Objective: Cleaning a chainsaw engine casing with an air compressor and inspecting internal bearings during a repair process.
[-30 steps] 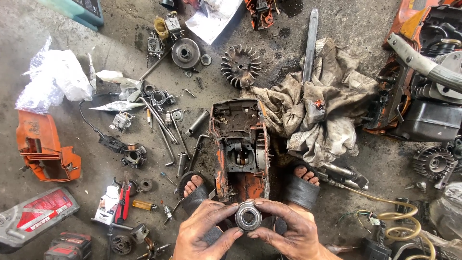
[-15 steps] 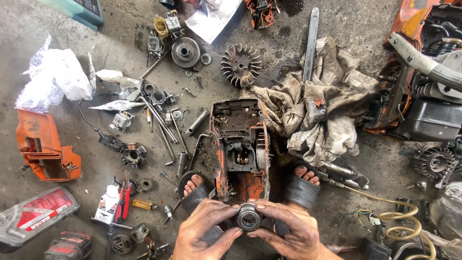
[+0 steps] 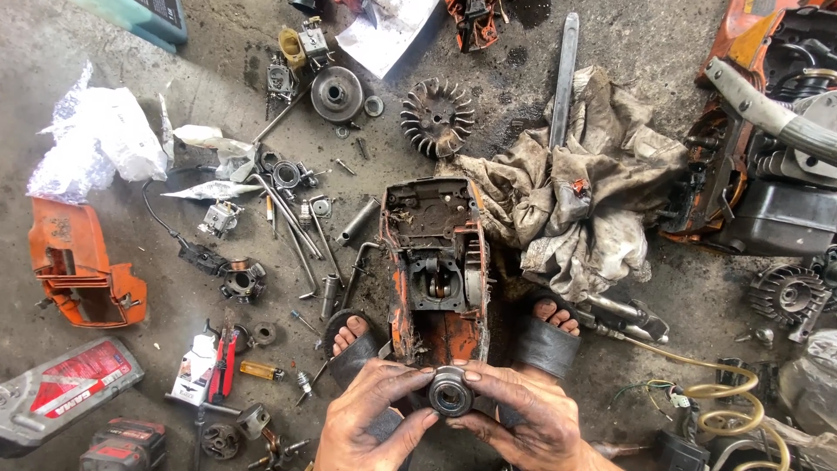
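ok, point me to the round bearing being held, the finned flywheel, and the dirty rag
round bearing (image 3: 451,392), head view, on its metal face between both hands' fingertips
finned flywheel (image 3: 437,116), head view, on its hub
dirty rag (image 3: 575,201), head view, on the middle folds

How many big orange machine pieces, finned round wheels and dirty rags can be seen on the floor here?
Orange machine pieces: 4, the cover, the open housing, one at the top edge, the machine at right
Finned wheels: 2
Rags: 1
Total: 7
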